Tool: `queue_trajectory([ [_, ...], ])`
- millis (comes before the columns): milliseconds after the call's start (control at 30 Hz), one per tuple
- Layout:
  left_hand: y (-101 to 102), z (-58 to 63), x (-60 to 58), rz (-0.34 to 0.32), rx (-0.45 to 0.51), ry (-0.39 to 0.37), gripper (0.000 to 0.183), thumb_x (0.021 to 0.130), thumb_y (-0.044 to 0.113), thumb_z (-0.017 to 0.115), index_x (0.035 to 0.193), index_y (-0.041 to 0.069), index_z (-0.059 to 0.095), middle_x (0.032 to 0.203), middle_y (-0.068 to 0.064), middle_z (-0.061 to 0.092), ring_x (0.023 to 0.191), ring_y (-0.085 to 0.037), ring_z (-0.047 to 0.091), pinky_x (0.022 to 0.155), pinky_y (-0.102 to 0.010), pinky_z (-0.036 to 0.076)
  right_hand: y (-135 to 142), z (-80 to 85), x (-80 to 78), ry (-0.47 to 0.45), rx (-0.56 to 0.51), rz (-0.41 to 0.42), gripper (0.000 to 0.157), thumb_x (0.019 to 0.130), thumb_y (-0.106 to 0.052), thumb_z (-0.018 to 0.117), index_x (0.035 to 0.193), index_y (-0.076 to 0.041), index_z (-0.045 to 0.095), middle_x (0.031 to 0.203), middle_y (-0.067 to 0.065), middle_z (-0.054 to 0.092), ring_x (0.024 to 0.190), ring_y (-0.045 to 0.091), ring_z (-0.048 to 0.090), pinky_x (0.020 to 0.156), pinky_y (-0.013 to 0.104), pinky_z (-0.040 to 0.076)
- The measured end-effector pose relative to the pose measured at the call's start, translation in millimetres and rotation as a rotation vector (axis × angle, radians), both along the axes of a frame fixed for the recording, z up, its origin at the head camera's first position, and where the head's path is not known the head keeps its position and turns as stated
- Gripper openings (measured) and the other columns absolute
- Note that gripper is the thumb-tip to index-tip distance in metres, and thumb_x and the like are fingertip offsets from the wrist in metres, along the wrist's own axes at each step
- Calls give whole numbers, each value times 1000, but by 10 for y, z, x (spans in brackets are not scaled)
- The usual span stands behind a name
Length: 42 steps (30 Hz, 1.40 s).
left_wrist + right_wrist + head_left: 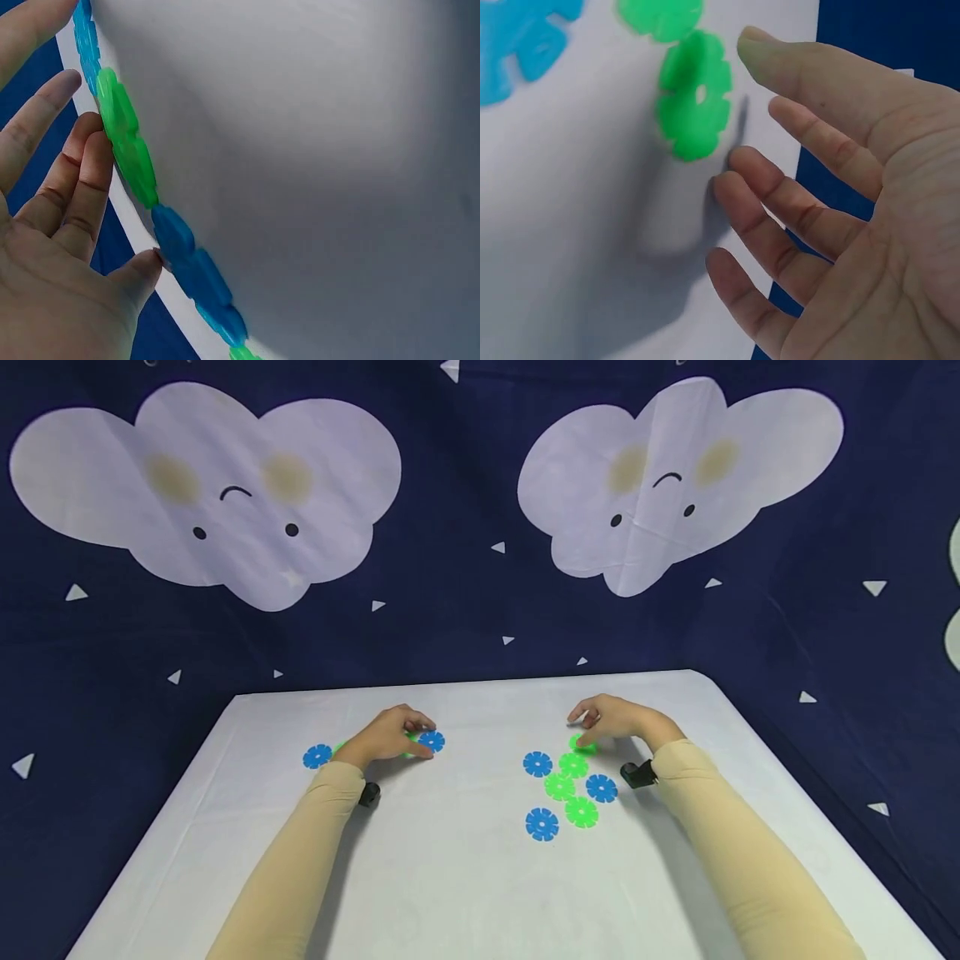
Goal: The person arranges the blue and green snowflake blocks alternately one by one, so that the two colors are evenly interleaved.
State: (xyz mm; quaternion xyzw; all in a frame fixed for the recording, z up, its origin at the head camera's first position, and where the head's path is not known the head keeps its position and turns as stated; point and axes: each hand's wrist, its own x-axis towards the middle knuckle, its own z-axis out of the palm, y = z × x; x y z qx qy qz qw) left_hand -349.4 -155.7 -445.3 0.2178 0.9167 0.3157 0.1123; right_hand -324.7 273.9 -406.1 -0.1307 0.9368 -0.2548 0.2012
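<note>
My left hand (386,735) is over a row of notched plastic discs at the table's left. In the left wrist view its fingers are loosely extended along the row, fingertips at the edge of a green disc (129,142) and thumb tip at a blue disc (196,274). Another blue disc (86,49) lies beyond the green one, by the upper fingers. My right hand (621,720) hovers at the far right, fingers spread and relaxed, with nothing in its grasp. Just off its fingertips in the right wrist view lies a green disc (696,97).
Several loose green and blue discs, among them a blue disc (542,824) and a green disc (582,812), lie in a cluster right of centre. The white table (450,877) ends at a dark blue cloth (450,643) with clouds.
</note>
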Motion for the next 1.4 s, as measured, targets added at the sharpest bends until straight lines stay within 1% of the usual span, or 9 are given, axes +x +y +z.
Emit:
queue_trajectory([
  [267,34,8,-2,8,-7,-9,49,84,25,94,129,12,77,126,-10,66,115,-27,57,109,-50,49,123,-117,56,17,-48,18,50,88,-20,88,132,-2,72,132,15,72,126,34,63,113,52,49],
  [367,36,9,-1,8,-8,-9,47,85,24,93,127,11,78,127,-11,66,116,-28,57,110,-51,49,167,-171,67,10,-68,2,48,88,-19,89,130,-3,72,125,12,71,118,28,61,106,44,50],
  [500,38,-9,-8,10,-9,-8,45,85,23,93,126,12,78,126,-11,66,115,-28,57,110,-51,49,195,-232,68,0,-96,-23,47,87,-18,89,129,-4,71,115,8,67,109,23,54,96,35,46],
  [633,41,-30,-18,10,-4,-1,45,85,23,93,126,12,78,125,-10,66,112,-26,56,109,-49,49,209,-287,49,3,-108,-42,46,87,-17,89,127,-4,71,109,6,63,103,20,51,91,34,44],
  [800,31,-28,-3,10,10,-1,45,85,23,93,125,11,79,125,-11,66,113,-27,56,109,-50,48,204,-313,48,12,-124,-41,44,85,-14,90,124,-4,71,102,5,58,97,20,49,85,34,42],
  [1000,26,-32,8,17,16,-12,43,86,23,93,125,11,79,127,-11,66,116,-29,57,111,-52,48,197,-329,44,7,-128,-48,43,86,-14,90,122,-4,70,100,5,55,96,20,48,85,35,41],
  [1200,25,-28,6,9,18,-6,42,86,23,93,124,12,79,127,-10,67,116,-28,57,112,-51,48,191,-299,72,9,-129,-63,42,85,-13,89,121,-3,69,99,6,55,94,20,48,84,34,40],
  [1300,25,-21,6,0,14,0,42,86,23,92,124,11,78,127,-11,67,116,-29,57,111,-52,48,172,-289,94,16,-158,-63,42,85,-12,89,118,-2,66,99,6,55,93,20,49,84,33,42],
  [1400,24,-30,3,12,14,-10,42,86,22,92,124,12,79,128,-11,66,118,-29,57,113,-52,48,148,-298,113,24,-201,-52,44,85,-9,89,119,-1,61,99,7,56,91,20,50,83,33,44],
])
